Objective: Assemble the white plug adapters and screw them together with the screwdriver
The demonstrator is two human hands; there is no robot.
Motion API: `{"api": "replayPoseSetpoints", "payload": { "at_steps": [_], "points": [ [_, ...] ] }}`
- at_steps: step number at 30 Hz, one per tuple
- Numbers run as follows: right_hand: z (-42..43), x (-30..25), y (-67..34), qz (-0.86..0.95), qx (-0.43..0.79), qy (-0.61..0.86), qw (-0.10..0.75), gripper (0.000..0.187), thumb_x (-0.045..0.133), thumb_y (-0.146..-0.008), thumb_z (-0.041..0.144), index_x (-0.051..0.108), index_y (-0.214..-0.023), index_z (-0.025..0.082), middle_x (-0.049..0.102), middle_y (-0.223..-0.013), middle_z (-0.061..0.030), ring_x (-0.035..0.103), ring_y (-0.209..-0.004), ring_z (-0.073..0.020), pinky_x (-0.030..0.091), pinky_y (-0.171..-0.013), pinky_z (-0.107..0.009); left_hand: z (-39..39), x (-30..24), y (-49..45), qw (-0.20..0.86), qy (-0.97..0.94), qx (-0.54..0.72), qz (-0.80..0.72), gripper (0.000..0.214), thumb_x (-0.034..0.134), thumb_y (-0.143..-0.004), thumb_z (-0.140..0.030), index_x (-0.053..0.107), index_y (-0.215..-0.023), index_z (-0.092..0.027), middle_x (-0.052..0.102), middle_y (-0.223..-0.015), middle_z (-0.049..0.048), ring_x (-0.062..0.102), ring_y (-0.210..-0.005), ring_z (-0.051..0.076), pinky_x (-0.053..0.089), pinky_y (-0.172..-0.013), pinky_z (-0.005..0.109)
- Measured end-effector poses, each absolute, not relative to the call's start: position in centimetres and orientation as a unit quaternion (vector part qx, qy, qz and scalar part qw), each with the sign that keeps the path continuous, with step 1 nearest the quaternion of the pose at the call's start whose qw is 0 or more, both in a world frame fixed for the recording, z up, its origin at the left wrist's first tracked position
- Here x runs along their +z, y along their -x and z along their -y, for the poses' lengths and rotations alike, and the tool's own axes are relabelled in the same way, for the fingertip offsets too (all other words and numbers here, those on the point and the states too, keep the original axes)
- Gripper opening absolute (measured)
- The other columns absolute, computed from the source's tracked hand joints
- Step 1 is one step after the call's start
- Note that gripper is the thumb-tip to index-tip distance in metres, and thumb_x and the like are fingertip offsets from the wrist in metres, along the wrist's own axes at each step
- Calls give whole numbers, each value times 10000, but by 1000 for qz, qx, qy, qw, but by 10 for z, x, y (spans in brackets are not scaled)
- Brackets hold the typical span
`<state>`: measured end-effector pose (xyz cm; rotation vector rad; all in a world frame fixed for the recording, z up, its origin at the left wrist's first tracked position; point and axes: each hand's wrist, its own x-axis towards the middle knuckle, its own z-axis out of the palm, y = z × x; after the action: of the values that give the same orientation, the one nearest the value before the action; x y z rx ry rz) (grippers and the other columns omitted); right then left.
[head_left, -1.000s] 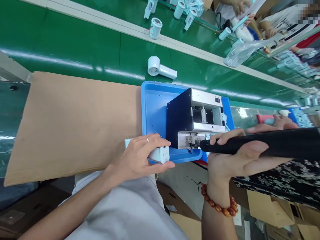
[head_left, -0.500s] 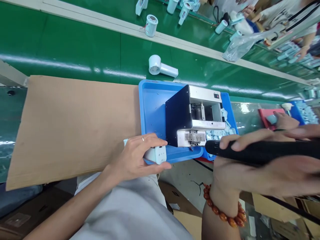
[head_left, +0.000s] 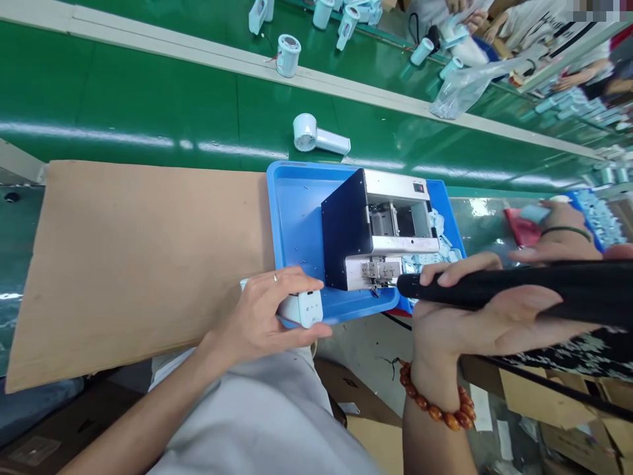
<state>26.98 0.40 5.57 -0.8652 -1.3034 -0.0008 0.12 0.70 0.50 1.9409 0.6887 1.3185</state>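
My left hand [head_left: 267,310] is closed around a light blue and white plastic housing [head_left: 302,309], with the small holes of its end facing right. It is held over the front edge of a blue tray [head_left: 297,218]. In my right hand [head_left: 475,323] is a black electric screwdriver [head_left: 475,285], lying nearly level and pointing left. Its front end is at the feed block of a black and silver screw feeder [head_left: 346,231], which stands in the tray. The bit is too small to tell whether it carries a screw. An orange bead bracelet [head_left: 438,412] circles my right wrist.
Left of the tray lies a cardboard sheet [head_left: 148,264]. Behind it, a handheld fan [head_left: 319,135] rests on the green conveyor belt [head_left: 188,99]. Light blue parts [head_left: 430,259] fill a bin beside the feeder. At right, a co-worker's hand [head_left: 568,224] holds a light blue part.
The view has shifted slightly. My right hand has brought the screwdriver's front end a little left, closer to the feed block. My left hand keeps its hold on the housing. The co-worker's hand has moved slightly.
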Motion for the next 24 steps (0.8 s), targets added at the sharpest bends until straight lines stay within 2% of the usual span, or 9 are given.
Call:
{"api": "replayPoseSetpoints", "payload": {
  "at_steps": [2,5,10,16,21,24],
  "points": [
    [-7,56,-269,615,30,354,703,400,640,-1164,327,696,-1531,477,558,-1234,-20,573,-622,-25,536,-451,-181,-8,5,-1,335,-748,510,-262,422,751,-1095,-600,661,-1260,-223,774,-905,14,682,-683,124,459,-573,215],
    [-6,59,-268,619,63,360,696,448,645,-1156,295,670,-1590,405,538,-1193,-21,569,-602,-22,534,-433,-187,-7,5,-2,332,-748,508,-270,416,744,-1097,-603,674,-1247,-221,769,-885,15,684,-677,134,483,-589,232],
    [-7,59,-269,613,22,335,715,374,628,-1172,336,725,-1505,474,584,-1266,-11,605,-645,-35,563,-444,-191,-6,4,-2,352,-741,502,-274,426,768,-1080,-604,702,-1251,-220,772,-874,9,667,-641,130,485,-589,245],
    [-7,50,-266,616,58,353,702,463,648,-1127,261,674,-1576,371,546,-1156,-22,541,-547,-24,520,-393,-186,-5,1,-3,356,-734,506,-280,437,786,-1064,-610,708,-1256,-226,784,-893,17,670,-649,140,519,-624,263],
    [-5,52,-270,570,-6,377,730,239,689,-1146,431,772,-1362,493,565,-1244,-23,560,-635,-38,545,-438,-182,-5,1,-3,362,-732,507,-275,444,784,-1065,-617,717,-1257,-222,789,-914,23,691,-680,144,514,-631,263],
    [-9,52,-270,606,33,355,711,356,625,-1170,359,709,-1487,497,550,-1224,-12,559,-619,-25,537,-440,-172,-5,1,-3,355,-733,513,-272,433,792,-1066,-598,706,-1272,-227,796,-928,19,704,-697,143,511,-632,253]
  ]
}}
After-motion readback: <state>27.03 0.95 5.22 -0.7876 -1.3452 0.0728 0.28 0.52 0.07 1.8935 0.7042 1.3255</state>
